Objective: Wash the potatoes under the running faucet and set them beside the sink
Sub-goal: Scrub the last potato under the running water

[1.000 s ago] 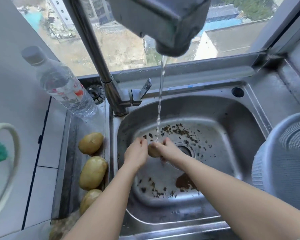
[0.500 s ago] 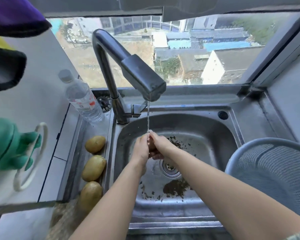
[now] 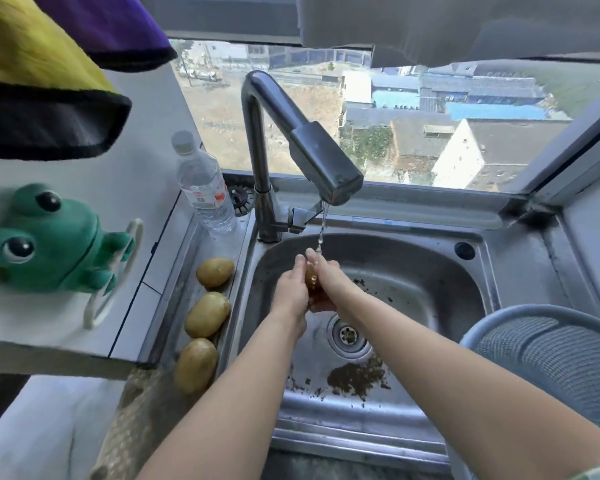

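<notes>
A small brown potato (image 3: 311, 279) sits between my two palms over the steel sink (image 3: 430, 271), mostly hidden by them. My left hand (image 3: 291, 289) cups it from the left and my right hand (image 3: 326, 277) wraps it from the right. A thin stream of water falls from the faucet (image 3: 312, 157) onto my fingertips. Three washed potatoes lie in a row on the ledge left of the sink: a far potato (image 3: 215, 272), a middle potato (image 3: 207, 314) and a near potato (image 3: 196, 365).
Dirt flecks (image 3: 355, 375) lie on the sink floor near the drain (image 3: 347, 336). A water bottle (image 3: 205, 188) stands behind the potatoes. A pale blue strainer basket (image 3: 551, 368) sits at the right. A green frog holder (image 3: 49, 240) hangs on the left wall; cloths hang overhead.
My view has pulled back and up, so the faucet and window show more. Both hands have risen with the potato closer to the spout. The three potatoes on the ledge have not moved.
</notes>
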